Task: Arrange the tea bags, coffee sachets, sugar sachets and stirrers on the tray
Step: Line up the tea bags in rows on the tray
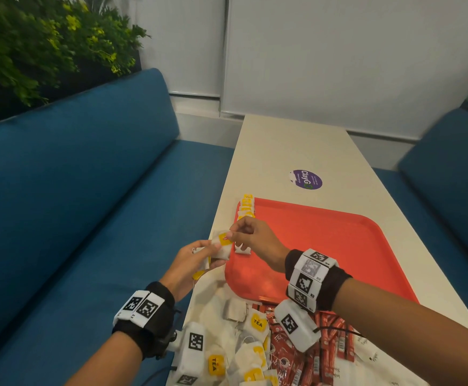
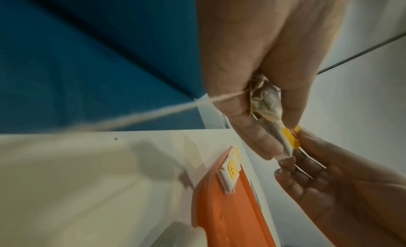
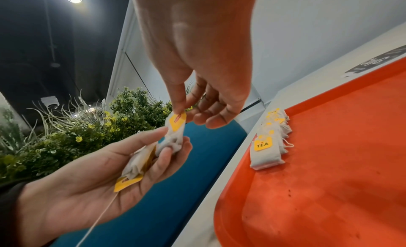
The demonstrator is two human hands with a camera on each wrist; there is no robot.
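An orange-red tray [image 1: 338,240] lies on the white table [image 1: 297,146]. A row of several tea bags [image 1: 246,207] with yellow tags stands along the tray's left rim, also seen as the tea bag row [image 3: 268,146] and the row [image 2: 230,171]. Beside the tray's left edge my left hand [image 1: 213,254] holds a few tea bags [image 3: 138,165] in its curled fingers. My right hand [image 1: 231,236] pinches the yellow tag [image 3: 178,122] of the top tea bag [image 3: 173,139]. A string [image 2: 131,118] trails from the held bags.
A loose pile of tea bags [image 1: 244,344], red coffee sachets [image 1: 311,358] and white sachets [image 1: 372,355] lies on the table at the near end. A purple sticker [image 1: 305,179] sits beyond the tray. Blue benches [image 1: 88,190] flank the table; plants [image 1: 46,45] stand behind the left one.
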